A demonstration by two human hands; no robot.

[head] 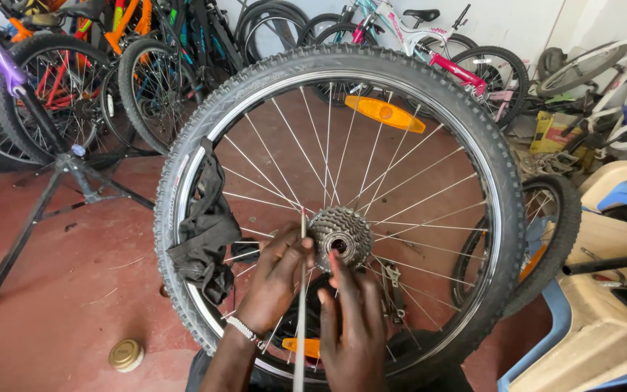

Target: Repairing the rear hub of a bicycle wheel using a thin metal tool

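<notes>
A bicycle wheel (342,65) stands upright in front of the person, its tyre resting low near the lap so that the hub comes within easy reach of both hands. At the centre sits the stack of gear cogs (341,236), turned toward the camera. The left hand (273,279) has its fingers closed around a thin metal rod (300,319) just beside the cogs — the rod runs straight down from there to the bottom edge of the view, probably held this way to keep it steady among the spokes. The right hand (350,327) lies a little lower, its fingers close together and pointing up toward the cogs; whether it also grips the rod cannot be told, because the rod passes along its edge. A black rag (205,232) hangs through the spokes on the left side. On the red floor (74,312) lies a small round tin (125,354), and a repair stand (52,196) and many parked bicycles (429,43) fill the background.
</notes>
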